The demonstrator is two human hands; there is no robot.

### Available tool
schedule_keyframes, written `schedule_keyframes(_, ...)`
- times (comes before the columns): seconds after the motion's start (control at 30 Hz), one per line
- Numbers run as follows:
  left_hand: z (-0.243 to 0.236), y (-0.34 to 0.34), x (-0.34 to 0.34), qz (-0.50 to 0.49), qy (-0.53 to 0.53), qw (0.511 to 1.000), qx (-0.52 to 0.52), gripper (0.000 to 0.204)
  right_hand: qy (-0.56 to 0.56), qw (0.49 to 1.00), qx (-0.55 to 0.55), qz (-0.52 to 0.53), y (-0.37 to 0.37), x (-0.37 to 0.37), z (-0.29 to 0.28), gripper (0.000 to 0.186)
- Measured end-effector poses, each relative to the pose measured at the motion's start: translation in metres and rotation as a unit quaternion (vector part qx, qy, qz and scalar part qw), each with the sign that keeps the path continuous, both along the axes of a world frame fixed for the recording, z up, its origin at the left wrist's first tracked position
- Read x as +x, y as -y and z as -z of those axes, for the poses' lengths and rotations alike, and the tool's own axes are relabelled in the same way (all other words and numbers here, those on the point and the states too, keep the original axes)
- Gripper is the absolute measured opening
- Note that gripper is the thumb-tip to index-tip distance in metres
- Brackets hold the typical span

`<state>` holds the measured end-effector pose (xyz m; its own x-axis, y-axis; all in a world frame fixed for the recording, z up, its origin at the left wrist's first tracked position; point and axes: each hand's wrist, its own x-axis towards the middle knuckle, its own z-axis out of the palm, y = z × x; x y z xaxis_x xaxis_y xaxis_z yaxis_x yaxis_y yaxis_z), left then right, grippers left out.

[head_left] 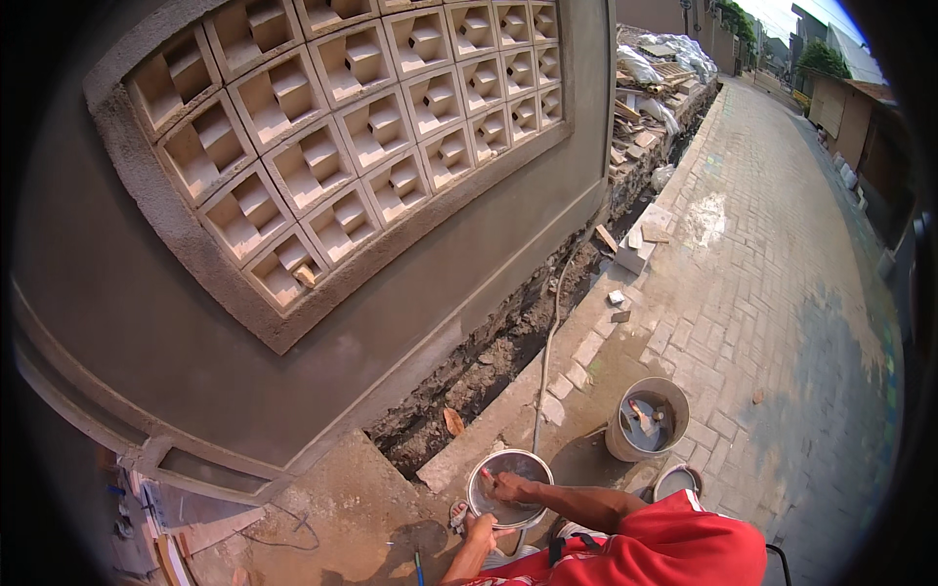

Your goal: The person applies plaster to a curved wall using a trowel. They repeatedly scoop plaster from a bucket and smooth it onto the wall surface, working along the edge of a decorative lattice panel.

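Observation:
A round, pale-rimmed bucket (540, 467) with grey, wet-looking mix inside is in front of me at the lower middle. My left hand (479, 534) grips its near left side, at the rim. Reaching in from the right, my right hand (512, 486) is inside the bucket, closed around a small red-ended tool (486, 475); the rest of that tool is hidden, so its kind does not show. A larger bucket (618, 438) stands to the right, with a brush (640, 410) and grey liquid in it. Another small container (677, 479) sits beside my red sleeve.
A grey rendered wall (362, 332) with pale ventilation blocks (376, 127) rises at the left. Along its foot runs a rubble-filled trench (479, 376), and a hose (547, 361) follows the edge. Loose blocks (637, 251), a debris heap (650, 107) and brick paving (743, 283) lie beyond.

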<state>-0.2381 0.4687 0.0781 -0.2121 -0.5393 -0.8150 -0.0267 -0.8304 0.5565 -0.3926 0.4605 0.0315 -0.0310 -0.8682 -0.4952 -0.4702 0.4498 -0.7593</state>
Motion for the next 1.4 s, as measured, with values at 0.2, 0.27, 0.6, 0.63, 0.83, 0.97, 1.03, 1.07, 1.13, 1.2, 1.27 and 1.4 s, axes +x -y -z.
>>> schedule_keyframes(0.2,0.009,-0.005,0.019,-0.044,-0.002,0.999,-0.033,0.058,-0.018,0.991,-0.043,-0.124,0.003,0.012,-0.031,0.041)
schedule_keyframes(0.27,0.011,-0.005,0.017,-0.054,0.011,0.998,-0.042,0.056,-0.032,0.990,-0.045,-0.129,-0.001,0.010,-0.031,0.040)
schedule_keyframes(0.6,0.011,-0.001,0.012,-0.055,-0.008,0.998,-0.012,0.067,-0.032,0.989,-0.085,-0.120,-0.014,-0.002,-0.064,0.037)
schedule_keyframes(0.63,0.011,0.000,0.008,-0.042,-0.015,0.999,-0.020,0.066,-0.032,0.987,-0.099,-0.119,-0.015,-0.007,-0.067,0.037)
schedule_keyframes(0.83,0.010,0.002,-0.007,0.003,-0.018,0.999,-0.036,0.059,-0.031,0.985,-0.127,-0.116,-0.027,-0.032,-0.067,0.037)
schedule_keyframes(0.97,0.004,0.002,-0.025,0.020,-0.014,0.999,-0.029,0.056,-0.062,0.990,-0.074,-0.103,-0.041,-0.052,-0.057,0.048)
schedule_keyframes(1.03,0.006,0.001,-0.028,0.036,-0.021,0.999,-0.028,0.054,-0.068,0.992,-0.065,-0.088,-0.049,-0.060,-0.068,0.050)
schedule_keyframes(1.07,0.008,0.000,-0.032,0.039,-0.021,0.998,-0.034,0.051,-0.072,0.993,-0.057,-0.080,-0.053,-0.065,-0.070,0.052)
schedule_keyframes(1.13,0.002,-0.002,-0.041,0.051,-0.019,0.998,-0.027,0.051,-0.079,0.992,-0.071,-0.072,-0.056,-0.073,-0.066,0.052)
schedule_keyframes(1.2,0.006,-0.005,-0.049,0.065,-0.021,0.997,-0.038,0.050,-0.081,0.991,-0.087,-0.057,-0.063,-0.082,-0.061,0.052)
schedule_keyframes(1.27,0.006,-0.006,-0.056,0.085,-0.027,0.995,-0.046,0.049,-0.076,0.991,-0.106,-0.042,-0.070,-0.087,-0.063,0.053)
schedule_keyframes(1.4,-0.009,-0.017,-0.073,0.087,-0.018,0.995,-0.034,0.047,-0.097,0.989,-0.074,-0.081,-0.080,-0.105,-0.072,0.057)
